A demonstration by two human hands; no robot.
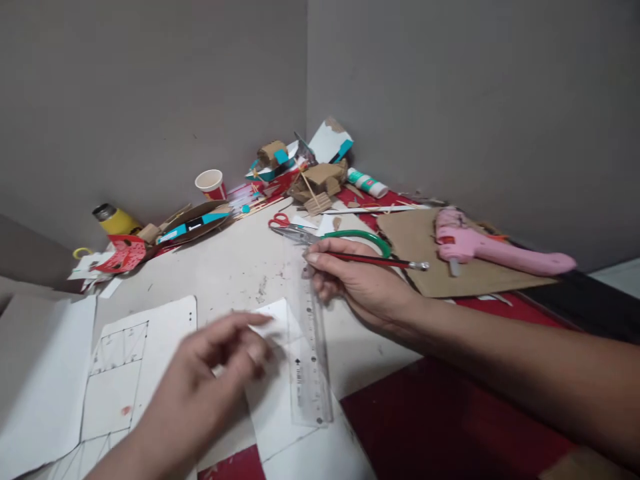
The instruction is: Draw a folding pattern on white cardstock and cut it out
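Note:
My right hand (350, 280) is closed on a red and black pencil (367, 259), its eraser end pointing right. The same fingers pinch the upper end of a clear plastic ruler (309, 360). Below the ruler is a white paper strip (273, 393) with a few drawn lines. To the left, my left hand (210, 380) is over the strip's edge, fingers apart, slightly blurred and holding nothing. An open notebook (165, 347) with a ruled pencil drawing lies beside and partly behind that hand.
Just beyond my right hand lie green-handled scissors (363, 235) and red-handled scissors (280, 220). A pink glue gun (500, 250) rests on cardboard (425, 283) at right. Along the wall are a paper cup (210, 183), a yellow bottle (117, 219), a glue bottle (367, 182) and cardboard scraps (320, 180).

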